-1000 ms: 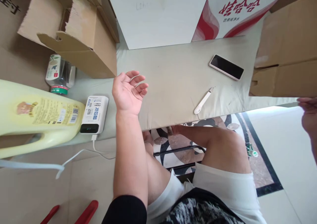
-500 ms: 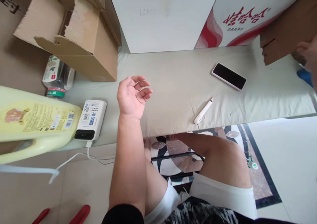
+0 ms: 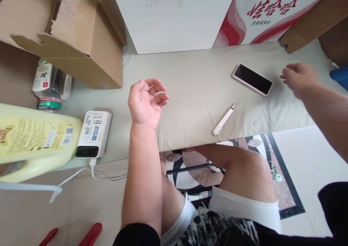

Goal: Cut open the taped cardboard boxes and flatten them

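Observation:
My left hand [image 3: 148,103] rests palm up on the cloth-covered surface [image 3: 187,86], its fingers loosely curled and apart with nothing in them. At the right, my right hand [image 3: 300,77] is over the surface, slightly blurred, fingers pointing left and loosely bent; no object shows in it. Just left of those fingers lies a black-screened phone [image 3: 252,79] with a pale edge, not touched. A white utility knife [image 3: 224,120] lies between the two hands, nearer the front edge, its tip pointing away to the right.
An open cardboard box [image 3: 106,54], a plastic bottle [image 3: 50,84], a yellow jug [image 3: 38,137] and a cabled white power bank [image 3: 94,133] stand left. Behind are a white box [image 3: 174,21] and a red-and-white carton [image 3: 261,17]. Brown cardboard [image 3: 312,26] sits at the right.
My right hand has come left from the right edge, beside the brown cardboard, towards the phone. That cardboard has shifted and tilted. My left hand keeps its pose; the view has turned slightly.

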The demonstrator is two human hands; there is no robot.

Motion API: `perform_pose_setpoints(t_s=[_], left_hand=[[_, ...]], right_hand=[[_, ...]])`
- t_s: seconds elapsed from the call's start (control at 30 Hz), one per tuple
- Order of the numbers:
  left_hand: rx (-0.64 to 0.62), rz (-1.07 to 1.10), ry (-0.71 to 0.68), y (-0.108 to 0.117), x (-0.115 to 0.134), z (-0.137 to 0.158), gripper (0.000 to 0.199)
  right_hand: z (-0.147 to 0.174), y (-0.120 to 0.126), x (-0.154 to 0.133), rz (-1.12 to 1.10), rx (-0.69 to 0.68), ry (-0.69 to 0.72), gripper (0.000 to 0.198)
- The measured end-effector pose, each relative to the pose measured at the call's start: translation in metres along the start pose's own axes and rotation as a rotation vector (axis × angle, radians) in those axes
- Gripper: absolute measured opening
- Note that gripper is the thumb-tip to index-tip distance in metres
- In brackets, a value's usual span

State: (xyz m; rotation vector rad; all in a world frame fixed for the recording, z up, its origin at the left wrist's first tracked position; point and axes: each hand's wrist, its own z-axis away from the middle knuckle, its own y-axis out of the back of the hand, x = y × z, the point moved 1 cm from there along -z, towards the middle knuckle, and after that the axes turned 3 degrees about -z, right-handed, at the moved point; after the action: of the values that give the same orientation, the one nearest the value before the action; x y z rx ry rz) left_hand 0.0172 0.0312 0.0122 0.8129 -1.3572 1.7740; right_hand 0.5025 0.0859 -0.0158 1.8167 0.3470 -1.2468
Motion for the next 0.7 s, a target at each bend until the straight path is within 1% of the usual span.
perform_pose_setpoints(t_s=[0.07,0.1,0.17,0.23,0.3,0.4,0.6,0.7], left_hand=[[0.01,-0.007,-0.008,-0.001,-0.001,0.001,0.037],[0.012,-0.008,-0.012,-0.003,-0.001,0.002,0.038],[0.006,-0.008,-0.019,-0.005,-0.003,0.003,0.039],[-0.01,-0.007,-0.013,-0.008,-0.004,0.004,0.037],[-0.023,-0.008,-0.007,-0.01,-0.005,0.005,0.036],[-0.026,-0.011,-0.011,-0.009,-0.004,0.007,0.035],[-0.012,0.014,-0.028,0.0,0.003,0.009,0.034],[-0.003,0.02,-0.03,0.0,0.005,0.009,0.034]], right_hand=[[0.016,-0.006,-0.002,0.074,-0.049,-0.055,0.023],[0.023,-0.01,-0.004,0.105,-0.096,-0.066,0.03],[0.032,-0.019,-0.01,0.147,-0.204,-0.051,0.055],[0.036,-0.028,-0.015,0.187,-0.272,-0.028,0.076],[0.035,-0.036,-0.02,0.213,-0.298,-0.01,0.086],[0.032,-0.045,-0.025,0.232,-0.302,0.01,0.085],[0.033,-0.05,-0.024,0.254,-0.251,0.036,0.067],[0.035,-0.049,-0.021,0.258,-0.226,0.04,0.069]])
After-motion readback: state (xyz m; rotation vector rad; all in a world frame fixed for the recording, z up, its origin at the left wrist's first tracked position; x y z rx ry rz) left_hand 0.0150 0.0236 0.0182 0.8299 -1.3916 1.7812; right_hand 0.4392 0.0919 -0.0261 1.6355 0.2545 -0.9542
